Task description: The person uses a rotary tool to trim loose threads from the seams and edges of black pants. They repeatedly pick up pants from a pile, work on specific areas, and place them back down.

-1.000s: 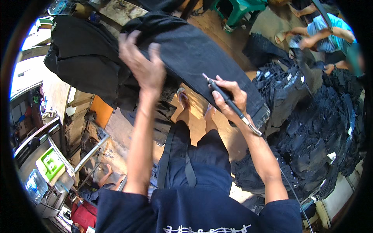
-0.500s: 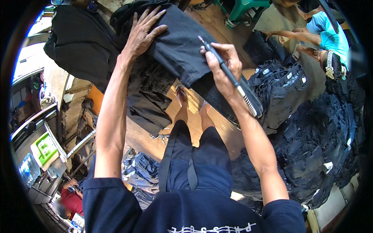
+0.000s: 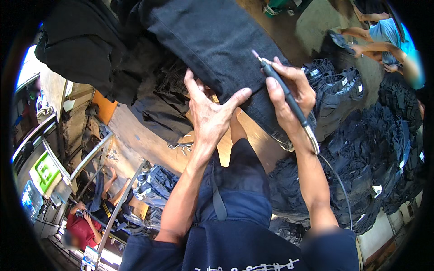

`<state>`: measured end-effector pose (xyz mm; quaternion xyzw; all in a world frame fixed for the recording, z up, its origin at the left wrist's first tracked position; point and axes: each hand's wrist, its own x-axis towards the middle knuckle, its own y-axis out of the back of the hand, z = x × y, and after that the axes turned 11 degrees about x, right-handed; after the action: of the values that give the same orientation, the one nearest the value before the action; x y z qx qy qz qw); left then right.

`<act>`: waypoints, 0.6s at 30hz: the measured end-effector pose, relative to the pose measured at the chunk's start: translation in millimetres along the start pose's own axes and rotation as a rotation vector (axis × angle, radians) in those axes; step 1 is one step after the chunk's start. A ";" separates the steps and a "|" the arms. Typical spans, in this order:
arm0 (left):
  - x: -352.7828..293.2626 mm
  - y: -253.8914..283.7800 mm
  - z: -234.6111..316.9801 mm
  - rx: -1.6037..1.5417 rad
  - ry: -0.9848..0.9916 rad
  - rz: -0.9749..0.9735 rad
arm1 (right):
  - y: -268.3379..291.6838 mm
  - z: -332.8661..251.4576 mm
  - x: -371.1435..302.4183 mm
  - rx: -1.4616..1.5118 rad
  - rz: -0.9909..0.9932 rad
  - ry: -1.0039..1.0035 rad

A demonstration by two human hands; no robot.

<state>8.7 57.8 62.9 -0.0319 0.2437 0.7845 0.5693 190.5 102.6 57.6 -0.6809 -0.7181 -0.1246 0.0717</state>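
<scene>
Black denim trousers (image 3: 203, 40) lie with one leg stretched toward me over a dark support. My left hand (image 3: 210, 113) is at the leg's near end, its thumb on the cloth and its other fingers curled at the edge, partly hidden beneath it. A pen-shaped rotary tool (image 3: 285, 92) with a dark grip, silver rear end and pinkish tip is in my right hand (image 3: 294, 97), closed round it. The tip points up and left over the denim; whether it touches cannot be made out. A thin grey cord (image 3: 341, 185) trails from the tool.
More black garments (image 3: 86, 54) hang at the left. A folded stack of dark trousers (image 3: 337, 90) and a large dark clothes heap (image 3: 357, 153) fill the right. One person in light blue (image 3: 389, 36) is at upper right, another in dark red (image 3: 81, 228) at lower left, beyond metal rails (image 3: 92, 153).
My left hand has come down from the top of the trousers to the leg's near end. My right hand, with the tool, has shifted slightly right and down.
</scene>
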 end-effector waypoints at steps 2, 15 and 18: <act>-2.2 7.6 5.0 -0.029 0.105 -0.103 | 9.0 -4.2 -9.2 -0.070 -0.054 0.056; -9.2 5.5 -25.1 -0.298 -0.033 -0.136 | 21.3 -12.9 -46.9 -0.106 -0.256 0.183; -8.6 4.3 -28.7 -0.306 -0.065 -0.138 | 18.8 -14.2 -45.0 -0.125 -0.285 0.182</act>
<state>1.3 37.2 42.0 -0.1096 0.1001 0.7722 0.6178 211.1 56.3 60.5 -0.5612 -0.7887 -0.2391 0.0756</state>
